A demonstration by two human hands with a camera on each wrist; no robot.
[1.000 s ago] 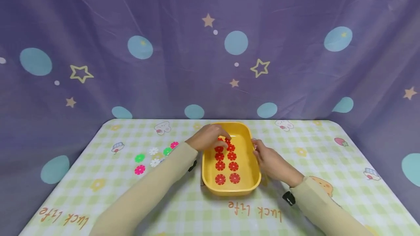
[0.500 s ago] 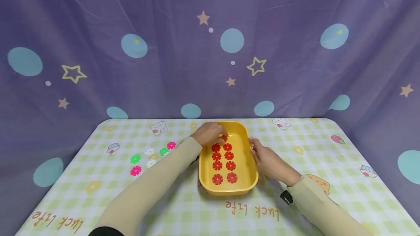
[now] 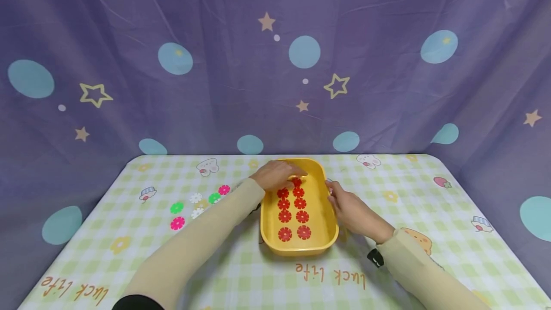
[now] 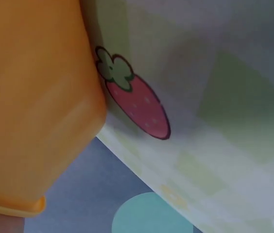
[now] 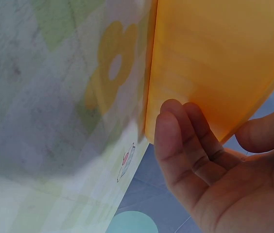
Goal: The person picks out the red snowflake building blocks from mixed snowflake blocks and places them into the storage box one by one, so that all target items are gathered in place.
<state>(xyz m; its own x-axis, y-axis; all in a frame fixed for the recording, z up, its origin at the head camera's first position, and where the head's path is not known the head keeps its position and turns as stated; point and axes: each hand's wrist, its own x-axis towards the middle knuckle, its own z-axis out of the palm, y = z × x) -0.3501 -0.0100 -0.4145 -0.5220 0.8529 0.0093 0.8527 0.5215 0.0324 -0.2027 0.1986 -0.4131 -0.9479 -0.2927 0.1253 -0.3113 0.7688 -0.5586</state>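
Note:
A yellow plastic tray (image 3: pixel 320 214) stands on the table with red notched plastic discs (image 3: pixel 303 232) laid inside in two columns. My left hand (image 3: pixel 274 175) reaches over its far left part. The index finger is stretched out and the thumb is apart from it, around a red disc (image 3: pixel 296 182) at the far end of the columns. My right hand (image 3: pixel 355 212) holds the tray's right side. In the right wrist view, its fingers (image 5: pixel 168 136) lie along the tray's outer wall (image 5: pixel 214 63), with the thumb by the rim. The left wrist view shows no left-hand fingertips.
Loose discs lie left of the tray, among them a green disc (image 3: pixel 177 207), a pink disc (image 3: pixel 177 223) and a white disc (image 3: pixel 195 198). The left forearm partly hides this group. A checked cloth (image 3: pixel 232 271) covers the table, and a purple curtain (image 3: pixel 215 99) hangs behind.
Half a second ago my left fingers were pinching a red disc at the columns' far end; now they are spread and that disc lies in the tray. My right hand keeps its place.

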